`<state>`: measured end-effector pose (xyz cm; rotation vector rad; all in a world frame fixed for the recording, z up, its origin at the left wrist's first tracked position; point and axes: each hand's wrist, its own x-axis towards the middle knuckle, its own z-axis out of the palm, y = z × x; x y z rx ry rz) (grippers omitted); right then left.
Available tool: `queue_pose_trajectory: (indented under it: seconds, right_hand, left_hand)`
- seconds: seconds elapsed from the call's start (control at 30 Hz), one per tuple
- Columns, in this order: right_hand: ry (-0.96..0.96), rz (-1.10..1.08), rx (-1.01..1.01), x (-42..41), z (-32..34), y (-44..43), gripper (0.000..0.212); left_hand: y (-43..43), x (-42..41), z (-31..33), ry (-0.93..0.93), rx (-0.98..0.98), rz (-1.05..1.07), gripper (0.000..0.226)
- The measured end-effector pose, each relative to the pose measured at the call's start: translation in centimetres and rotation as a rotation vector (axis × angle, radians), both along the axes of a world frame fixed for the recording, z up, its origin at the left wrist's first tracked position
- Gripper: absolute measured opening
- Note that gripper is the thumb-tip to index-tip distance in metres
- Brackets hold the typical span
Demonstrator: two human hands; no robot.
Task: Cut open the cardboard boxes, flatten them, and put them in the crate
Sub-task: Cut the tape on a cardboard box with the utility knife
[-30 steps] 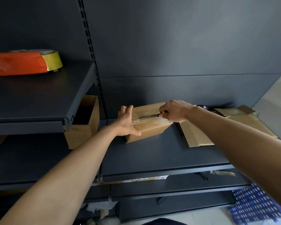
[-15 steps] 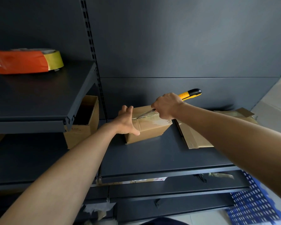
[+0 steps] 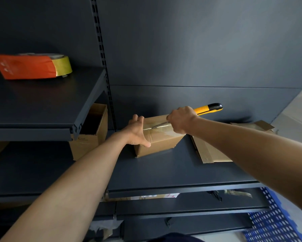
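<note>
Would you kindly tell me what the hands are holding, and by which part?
Right hand grips the utility knife by its handle; left hand braces the cardboard box at its left end.

The right hand (image 3: 180, 119) is tipping the utility knife (image 3: 207, 108) up over the cardboard box (image 3: 160, 142). The yellow-and-black handle, lying low a second ago, is now rising behind the box's top, and the blade (image 3: 159, 125) is slanting down onto its taped seam.

Head-worn wide view, looking forward-down, close to shelf (image 3: 164, 172)
</note>
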<state>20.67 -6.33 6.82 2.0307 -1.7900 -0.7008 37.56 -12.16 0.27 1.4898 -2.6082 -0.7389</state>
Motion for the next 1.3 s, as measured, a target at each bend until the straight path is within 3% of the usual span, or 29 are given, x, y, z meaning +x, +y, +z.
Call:
queue_pose_trajectory:
  seconds: [0.27,0.43,0.8,1.3]
  right_hand:
    - [-0.005,-0.121,-0.03,-3.3,0.0,0.8,0.031]
    - [0.0,0.035,-0.038,-2.0,-0.2,0.5,0.033]
    - [-0.008,0.147,-0.028,1.1,-0.7,0.0,0.034]
    - [0.048,0.023,0.02,0.2,-0.5,-0.1,0.024]
  left_hand:
    - [-0.1,0.3,-0.1,-0.028,0.005,0.04,0.098]
    - [-0.1,0.1,0.1,-0.048,0.014,0.024,0.098]
    - [0.4,-0.2,0.1,-0.061,0.014,0.003,0.099]
    - [0.4,0.0,0.6,-0.061,0.043,-0.008,0.107]
